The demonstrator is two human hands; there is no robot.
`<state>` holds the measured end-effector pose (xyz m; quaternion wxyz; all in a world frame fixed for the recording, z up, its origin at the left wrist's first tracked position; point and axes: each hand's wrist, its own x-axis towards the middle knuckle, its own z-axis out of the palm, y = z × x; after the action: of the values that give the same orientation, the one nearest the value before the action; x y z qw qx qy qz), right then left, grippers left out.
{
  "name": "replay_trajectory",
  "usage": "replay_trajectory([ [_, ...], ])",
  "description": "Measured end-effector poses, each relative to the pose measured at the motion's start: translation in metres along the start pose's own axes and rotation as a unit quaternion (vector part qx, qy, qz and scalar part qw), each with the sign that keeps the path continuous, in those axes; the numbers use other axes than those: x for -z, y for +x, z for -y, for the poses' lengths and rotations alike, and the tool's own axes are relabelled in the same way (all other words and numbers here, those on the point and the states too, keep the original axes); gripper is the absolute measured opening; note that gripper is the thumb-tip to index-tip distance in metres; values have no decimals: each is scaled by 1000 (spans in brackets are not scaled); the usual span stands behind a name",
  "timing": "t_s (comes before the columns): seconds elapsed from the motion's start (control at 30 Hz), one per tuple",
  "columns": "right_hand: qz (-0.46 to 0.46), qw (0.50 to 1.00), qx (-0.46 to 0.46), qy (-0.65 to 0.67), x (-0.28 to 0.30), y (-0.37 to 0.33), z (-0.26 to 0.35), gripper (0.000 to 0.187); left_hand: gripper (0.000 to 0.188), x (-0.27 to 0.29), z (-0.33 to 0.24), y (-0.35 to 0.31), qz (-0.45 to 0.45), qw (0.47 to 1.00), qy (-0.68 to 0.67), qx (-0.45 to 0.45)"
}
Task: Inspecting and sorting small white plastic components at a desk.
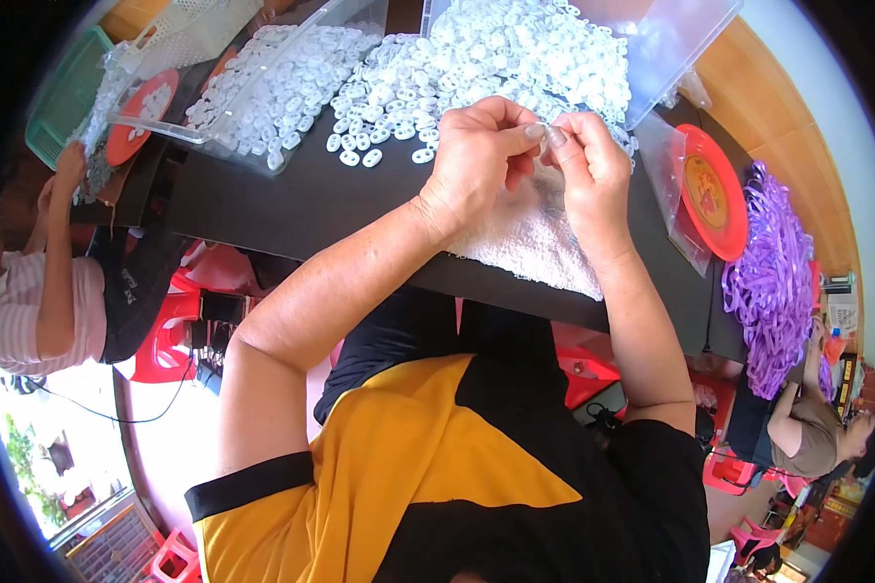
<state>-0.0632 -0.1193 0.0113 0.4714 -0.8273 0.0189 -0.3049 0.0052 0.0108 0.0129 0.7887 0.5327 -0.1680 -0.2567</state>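
Note:
My left hand (478,160) and my right hand (593,180) meet over the dark table, fingertips pinched together and almost touching. Whatever small thing is between them is hidden by the fingers. Under my hands a pale fluffy cloth (535,248) lies at the table's near edge. Just beyond, a heap of small white oval plastic pieces with two holes (384,102) spreads over the tabletop. More of these fill a clear plastic bin (642,83) behind my hands and another clear bin (231,131) to the left.
At the right, a red round plate (715,192) sits beside a clear plastic bag (673,194) and a bundle of purple ribbons (770,277). A red plate (144,115) and green basket (68,97) stand far left. Co-workers sit on the left (44,311) and right (809,432).

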Motion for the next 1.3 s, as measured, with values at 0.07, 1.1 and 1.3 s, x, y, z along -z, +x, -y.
replay_trajectory([
  [0.07, -8, 999, 30, -12, 4, 4, -4, 5, 12, -2, -2, 0, 8, 1000, -17, 3],
  [1.1, 9, 999, -9, 44, 0, -1, -2, 2, 5, 7, -5, 0, 29, 999, 33, 16],
  [1.3, 19, 987, -130, 88, 6, 6, -2, 7, 6, 8, 6, 11, -41, 997, 50, 47],
])
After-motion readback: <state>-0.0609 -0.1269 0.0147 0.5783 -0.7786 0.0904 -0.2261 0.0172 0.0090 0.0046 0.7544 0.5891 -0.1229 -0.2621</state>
